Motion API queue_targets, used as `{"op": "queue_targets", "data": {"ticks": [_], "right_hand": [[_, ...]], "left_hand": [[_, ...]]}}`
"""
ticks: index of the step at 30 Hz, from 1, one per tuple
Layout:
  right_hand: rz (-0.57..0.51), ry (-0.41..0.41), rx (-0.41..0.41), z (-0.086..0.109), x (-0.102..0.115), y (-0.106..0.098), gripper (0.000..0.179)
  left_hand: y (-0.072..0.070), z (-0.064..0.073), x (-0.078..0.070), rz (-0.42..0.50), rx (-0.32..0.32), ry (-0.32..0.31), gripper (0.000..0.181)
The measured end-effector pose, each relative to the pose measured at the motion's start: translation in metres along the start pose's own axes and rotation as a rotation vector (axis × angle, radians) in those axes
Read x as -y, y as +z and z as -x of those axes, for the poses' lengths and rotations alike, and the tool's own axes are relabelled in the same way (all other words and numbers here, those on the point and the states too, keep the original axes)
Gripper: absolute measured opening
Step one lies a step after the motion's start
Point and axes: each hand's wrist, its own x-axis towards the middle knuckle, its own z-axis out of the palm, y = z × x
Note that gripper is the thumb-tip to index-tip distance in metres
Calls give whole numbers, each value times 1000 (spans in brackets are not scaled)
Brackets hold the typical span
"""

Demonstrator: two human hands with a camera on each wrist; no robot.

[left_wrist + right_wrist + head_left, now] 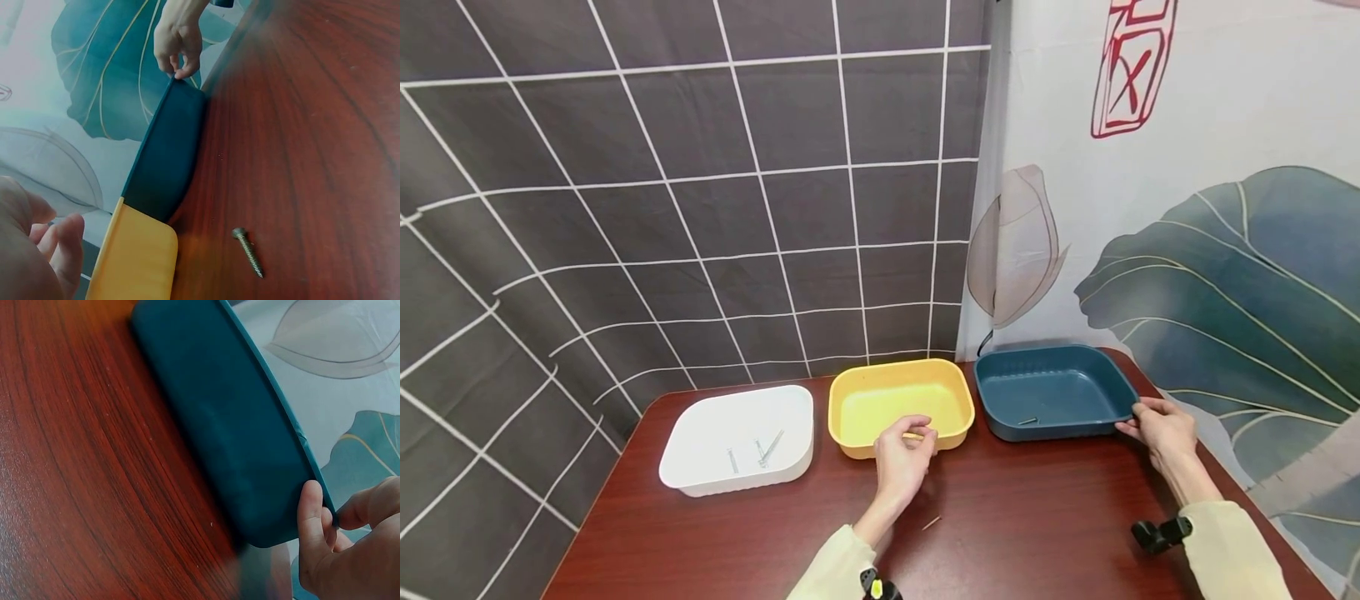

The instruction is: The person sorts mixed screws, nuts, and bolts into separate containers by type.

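My left hand (904,458) hovers at the front rim of the yellow tray (850,408), fingers loosely bent; I see nothing held in it. In the left wrist view, a gap shows between its thumb and fingertips. My right hand (1168,433) pinches the front right corner of the blue tray (1052,392) between thumb and fingers, as the right wrist view also shows. A small screw (1028,421) lies inside that tray. Another screw (249,251), brassy, rests on the table in front of the yellow tray.
A white tray (700,433) with several silvery screws (771,447) stands on the left of the reddish-brown table (1015,533). Behind the trays hang a dark gridded cloth (700,208) and a pale printed cloth (1060,100).
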Motion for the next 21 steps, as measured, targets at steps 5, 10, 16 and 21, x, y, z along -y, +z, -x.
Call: {"op": "queue_targets", "data": {"ticks": [5, 10, 16, 21], "right_hand": [[9, 2, -3, -1, 0, -1, 29], [2, 3, 0, 0, 2, -1, 30], [1, 3, -2, 0, 2, 1, 28], [12, 1, -3, -1, 0, 1, 30]], "left_hand": [[-9, 10, 3, -62, -19, 48, 15], [-14, 18, 5, -93, -27, 50, 15], [-17, 29, 10, -124, -26, 40, 15], [-18, 39, 17, -135, -11, 21, 17]]}}
